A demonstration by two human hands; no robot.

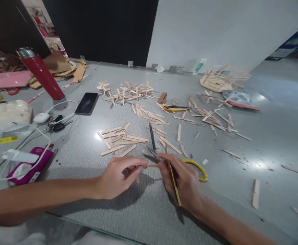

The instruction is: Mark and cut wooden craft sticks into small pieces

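Observation:
My left hand (122,175) is closed, thumb and fingers pinching one end of a small wooden craft stick (152,165). The stick's other end meets the fingertips of my right hand (180,178). A yellow-and-dark pencil (173,180) is tucked through the fingers of that hand, slanting down toward me. Scissors with a yellow handle (199,170) lie just behind and under the right hand, their blades showing past the fingers; whether the hand touches them I cannot tell. Beyond the blades lies a black pen-like tool (152,136). Loose craft sticks (118,139) are spread beyond my left hand.
More sticks (210,117) and joined star-like stick pieces (130,92) lie farther back, near a yellow box cutter (175,108). A stick frame (225,80) stands back right. At left are a phone (87,103), red flask (41,75), keys (58,124) and purple power bank (33,166).

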